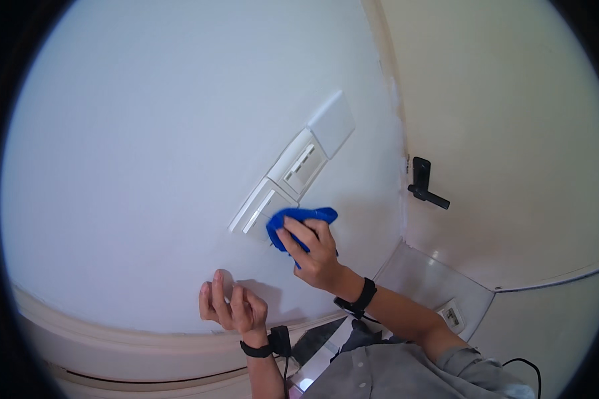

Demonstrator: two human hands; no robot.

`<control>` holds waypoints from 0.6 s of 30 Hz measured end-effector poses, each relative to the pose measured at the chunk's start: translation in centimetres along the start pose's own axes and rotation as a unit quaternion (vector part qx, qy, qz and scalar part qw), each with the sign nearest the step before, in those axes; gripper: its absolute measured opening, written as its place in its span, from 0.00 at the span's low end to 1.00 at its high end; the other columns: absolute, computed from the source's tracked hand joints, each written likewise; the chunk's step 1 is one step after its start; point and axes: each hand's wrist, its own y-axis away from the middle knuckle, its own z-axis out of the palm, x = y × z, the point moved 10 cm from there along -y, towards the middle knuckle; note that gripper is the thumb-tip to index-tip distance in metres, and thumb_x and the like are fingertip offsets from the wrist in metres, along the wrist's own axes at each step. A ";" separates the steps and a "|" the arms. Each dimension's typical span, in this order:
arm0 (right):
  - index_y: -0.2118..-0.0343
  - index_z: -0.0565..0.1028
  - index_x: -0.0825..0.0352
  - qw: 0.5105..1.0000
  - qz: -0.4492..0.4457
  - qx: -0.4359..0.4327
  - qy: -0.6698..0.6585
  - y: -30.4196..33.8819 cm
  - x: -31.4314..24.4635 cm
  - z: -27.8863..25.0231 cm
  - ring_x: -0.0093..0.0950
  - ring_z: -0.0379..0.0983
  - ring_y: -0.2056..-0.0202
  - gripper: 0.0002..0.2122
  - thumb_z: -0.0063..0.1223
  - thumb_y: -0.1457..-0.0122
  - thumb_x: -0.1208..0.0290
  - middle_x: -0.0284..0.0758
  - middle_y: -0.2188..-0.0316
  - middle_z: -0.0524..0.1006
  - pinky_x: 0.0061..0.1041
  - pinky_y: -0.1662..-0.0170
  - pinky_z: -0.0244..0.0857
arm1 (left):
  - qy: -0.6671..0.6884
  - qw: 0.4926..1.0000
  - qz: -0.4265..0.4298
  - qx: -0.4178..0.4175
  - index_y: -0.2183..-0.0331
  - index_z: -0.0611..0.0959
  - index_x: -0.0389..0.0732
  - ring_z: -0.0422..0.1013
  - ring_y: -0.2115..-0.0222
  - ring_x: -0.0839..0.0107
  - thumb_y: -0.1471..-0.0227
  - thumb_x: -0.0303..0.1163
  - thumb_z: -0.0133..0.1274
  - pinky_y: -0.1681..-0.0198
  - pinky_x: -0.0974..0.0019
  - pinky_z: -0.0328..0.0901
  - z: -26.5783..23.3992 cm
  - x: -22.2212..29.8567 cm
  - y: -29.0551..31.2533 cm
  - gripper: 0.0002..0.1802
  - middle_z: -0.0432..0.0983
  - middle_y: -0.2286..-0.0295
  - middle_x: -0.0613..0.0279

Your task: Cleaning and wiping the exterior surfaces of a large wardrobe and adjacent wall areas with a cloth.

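A blue cloth (316, 214) is at the centre of the frame, bunched under the right hand (318, 258), whose fingers are bent and grip it against the lower right part of the lowest switch panel (256, 211). This panel belongs to a slanting row of 3 white plates on the pale wall (133, 153); the middle panel (301, 166) and the blank top plate (333, 124) climb toward the upper centre, clear of the cloth.

The left hand (233, 307), low and left of centre, is empty, its fingers loosely curled; whether its fingertips touch the wall, I cannot tell. A black strap (366, 297) circles the right wrist, and a black band (256, 350) with a small box circles the left.

As far as this view shows, the work appears under way rather than finished: the cloth is in hand and meets 1 of the 3 plates, overlapping only its lower corner. The other 2 plates lie uncovered, but nothing visible tells whether the cloth has already passed over them, so what is left there stays uncertain. No marks can be made out on the plates at this size. At right of the frame, a black handle (422, 179) sits on a cream door (499, 93).
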 end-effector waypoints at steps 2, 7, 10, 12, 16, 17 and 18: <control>0.51 0.79 0.72 1.000 0.007 -0.014 -0.007 2.5 -0.4 1.0 0.39 0.65 0.56 0.27 0.57 0.61 0.85 0.38 0.42 0.71 0.34 0.54 0.64 | -0.002 1.000 0.012 0.007 0.69 0.79 0.37 0.62 0.46 0.44 0.54 0.13 0.49 0.47 0.49 0.67 0.1 0.1 -0.1 0.10 0.78 0.53 0.43; 0.53 0.79 0.73 0.999 0.012 0.017 -0.033 0.6 -1.0 0.3 0.39 0.67 0.55 0.25 0.57 0.60 0.86 0.37 0.43 0.72 0.33 0.54 0.66 | 0.005 1.000 0.010 0.003 0.70 0.79 0.37 0.62 0.47 0.43 0.52 0.16 0.49 0.48 0.49 0.68 0.1 -0.2 0.2 0.08 0.78 0.53 0.44; 0.54 0.79 0.74 0.998 -0.012 0.033 -0.054 -0.6 -1.5 -0.9 0.42 0.69 0.56 0.26 0.56 0.64 0.87 0.42 0.47 0.73 0.36 0.53 0.67 | -0.007 1.000 0.011 -0.005 0.70 0.79 0.37 0.62 0.47 0.42 0.51 0.18 0.49 0.48 0.48 0.67 -0.2 -0.1 0.1 0.06 0.78 0.54 0.43; 0.53 0.78 0.74 0.993 -0.002 0.080 -0.083 -2.1 -2.4 -1.7 0.43 0.69 0.54 0.26 0.56 0.63 0.86 0.44 0.47 0.74 0.37 0.52 0.67 | -0.014 1.000 0.009 -0.011 0.70 0.79 0.37 0.63 0.47 0.42 0.51 0.18 0.49 0.48 0.47 0.67 -0.3 -0.1 0.1 0.06 0.78 0.54 0.42; 0.54 0.81 0.65 0.995 -0.083 0.014 -0.049 0.9 -4.1 1.3 0.34 0.68 0.53 0.18 0.60 0.50 0.74 0.35 0.46 0.75 0.30 0.51 0.66 | -0.012 1.000 0.018 -0.001 0.70 0.80 0.36 0.63 0.46 0.41 0.51 0.19 0.49 0.47 0.44 0.66 0.1 0.6 -0.3 0.05 0.78 0.54 0.41; 0.54 0.81 0.65 0.995 -0.082 0.017 -0.047 1.2 -3.4 1.4 0.34 0.68 0.53 0.18 0.60 0.50 0.74 0.35 0.46 0.75 0.30 0.51 0.66 | -0.017 1.000 0.019 -0.004 0.70 0.80 0.36 0.63 0.46 0.41 0.51 0.18 0.49 0.46 0.44 0.66 0.2 0.5 -0.1 0.05 0.78 0.54 0.41; 0.55 0.81 0.64 0.995 -0.086 0.018 -0.045 1.0 -2.9 1.1 0.33 0.68 0.53 0.17 0.59 0.50 0.74 0.33 0.46 0.75 0.30 0.51 0.66 | -0.025 0.999 0.019 -0.009 0.71 0.80 0.36 0.63 0.46 0.41 0.51 0.18 0.49 0.46 0.44 0.66 0.1 0.4 0.1 0.06 0.78 0.54 0.41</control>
